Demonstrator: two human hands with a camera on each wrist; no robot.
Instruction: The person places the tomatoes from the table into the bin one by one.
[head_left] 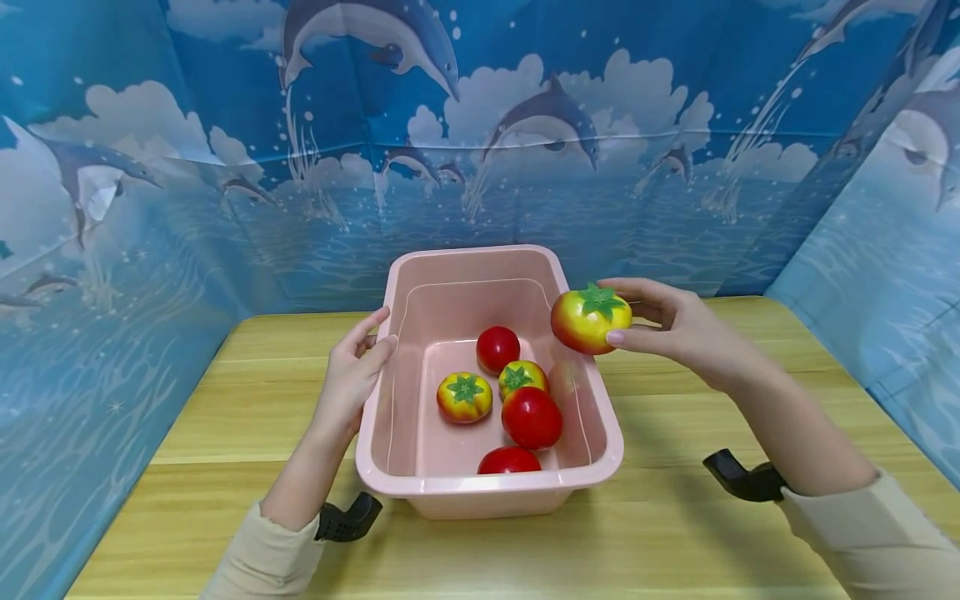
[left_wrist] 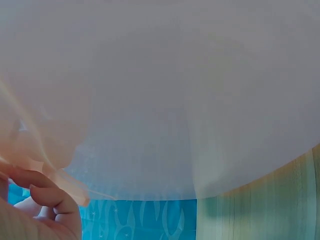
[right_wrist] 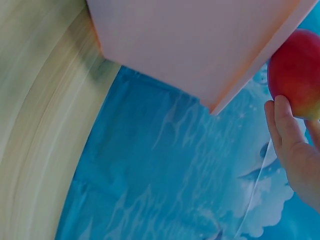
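Note:
A pink plastic tub (head_left: 420,485) stands on the table, tilted slightly in the head view. My left hand (head_left: 354,379) grips its left rim, the thumb over the edge and the fingers outside. Above the right rim, my right hand (head_left: 686,329) holds a yellow-and-red toy tomato (head_left: 581,323) with a green leaf top, between thumb and fingers. In the tub lie several more toy tomatoes: a yellow one (head_left: 464,400), a second yellow one (head_left: 522,377) partly covered, and red ones (head_left: 532,418). The right wrist view shows the held tomato's red side (right_wrist: 295,75).
A light wooden table (head_left: 247,417) lies under the tub. Blue dolphin-print cloth (head_left: 480,200) hangs behind the table and along both sides. Each wrist wears a black camera mount (head_left: 742,479). The tub's blurred wall (left_wrist: 140,100) fills most of the left wrist view.

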